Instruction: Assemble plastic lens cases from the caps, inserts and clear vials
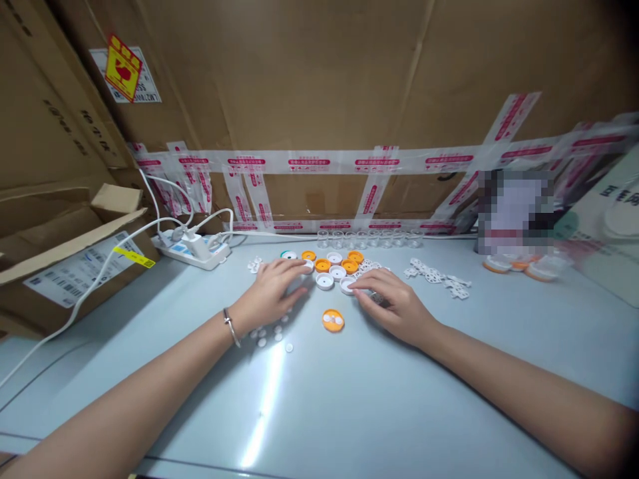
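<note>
Several shallow round caps, white and orange, lie grouped mid-table, among them an orange cap (322,266) and a white cap (324,281). My left hand (273,289) is at the group's left side, thumb and fingers apart, fingertips against a partly covered white cap (308,265). On the right, my right hand (397,306) has its thumb and forefinger at the rim of another white cap (346,286). Nearer to me, an orange cap with small white pieces in it (333,320) lies alone. Small white discs (278,336) are scattered below my left hand.
Flat white cut-out pieces (429,271) lie to the right. Clear cups (369,239) line the back, before a large taped carton (299,80). A power strip (194,249) with white cables and an open cardboard box (74,253) stand left. More capped containers (542,266) stand right.
</note>
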### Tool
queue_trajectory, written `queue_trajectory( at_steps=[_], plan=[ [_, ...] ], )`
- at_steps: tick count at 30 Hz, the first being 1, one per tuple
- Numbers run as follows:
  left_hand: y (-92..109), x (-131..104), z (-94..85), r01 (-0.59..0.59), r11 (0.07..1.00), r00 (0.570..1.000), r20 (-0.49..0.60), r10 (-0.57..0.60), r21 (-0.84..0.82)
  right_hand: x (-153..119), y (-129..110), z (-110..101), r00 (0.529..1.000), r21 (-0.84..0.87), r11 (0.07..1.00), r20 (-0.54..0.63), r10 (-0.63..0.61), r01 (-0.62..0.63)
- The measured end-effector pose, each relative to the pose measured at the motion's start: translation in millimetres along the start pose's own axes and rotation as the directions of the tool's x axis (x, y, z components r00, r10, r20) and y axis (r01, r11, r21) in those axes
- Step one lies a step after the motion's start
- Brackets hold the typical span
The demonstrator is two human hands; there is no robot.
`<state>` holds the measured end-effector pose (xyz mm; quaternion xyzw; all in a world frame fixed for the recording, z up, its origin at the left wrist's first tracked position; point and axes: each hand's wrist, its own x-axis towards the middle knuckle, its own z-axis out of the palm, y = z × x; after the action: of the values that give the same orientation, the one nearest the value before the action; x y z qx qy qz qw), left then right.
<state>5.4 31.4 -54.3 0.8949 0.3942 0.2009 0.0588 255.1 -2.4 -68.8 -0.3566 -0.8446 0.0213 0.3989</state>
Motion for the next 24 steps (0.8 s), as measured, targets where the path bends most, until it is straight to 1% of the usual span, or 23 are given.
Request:
queue_trajectory(
  at_steps=[2,4,8,10,12,13,14,15,17,18,19,21,24],
  plan=[
    [7,1,5.6,-0.069,0.997,0.996,0.057,0.068,0.018,1,1,1,1.000,0.003,1.000,-0.003,0.022,-0.022],
    [11,2,8.9,-0.094,0.995,0.993,0.078,0.092,0.021,1,1,1,1.000,0.007,1.000,0.008,0.025,-0.025],
    [12,2,10.3,-0.042,0.999,0.998,0.039,0.042,0.001,1,-1,1,0.999,0.016,1.000,0.025,0.023,-0.024],
    [11,2,9.8,-0.023,0.999,0.999,0.037,0.024,-0.035,1,-1,1,0.999,0.019,1.000,0.028,0.023,-0.023],
    [12,3,8.5,0.000,0.992,0.999,0.053,0.007,-0.124,1,-1,1,0.999,0.025,0.999,0.030,0.023,-0.024],
    [13,3,7.3,0.024,0.978,0.998,0.064,-0.011,-0.207,1,-1,1,0.999,0.033,0.999,0.028,0.024,-0.025],
    [15,4,5.8,0.057,0.947,0.996,0.079,-0.033,-0.315,1,-1,0,0.999,0.048,0.998,0.022,0.027,-0.028],
    [17,4,4.0,0.095,0.896,0.993,0.102,-0.056,-0.433,1,-3,0,0.999,0.069,0.997,0.015,0.035,-0.036],
    [22,5,0.7,0.174,0.743,0.982,0.171,-0.082,-0.646,2,-8,-2,0.997,0.138,0.987,0.009,0.078,-0.079],
    [25,5,-0.4,0.206,0.666,0.975,0.208,-0.078,-0.717,3,-11,-3,0.993,0.180,0.976,0.017,0.118,-0.119],
    [27,5,-0.8,0.231,0.604,0.968,0.242,-0.065,-0.763,4,-15,-3,0.986,0.223,0.960,0.038,0.163,-0.168],
    [31,4,0.1,0.251,0.524,0.960,0.280,-0.024,-0.814,7,-23,-4,0.961,0.305,0.912,0.120,0.248,-0.273],
    [34,4,2.8,0.254,0.477,0.959,0.283,-0.010,-0.841,10,-29,-2,0.918,0.411,0.823,0.231,0.321,-0.391]
  ],
)
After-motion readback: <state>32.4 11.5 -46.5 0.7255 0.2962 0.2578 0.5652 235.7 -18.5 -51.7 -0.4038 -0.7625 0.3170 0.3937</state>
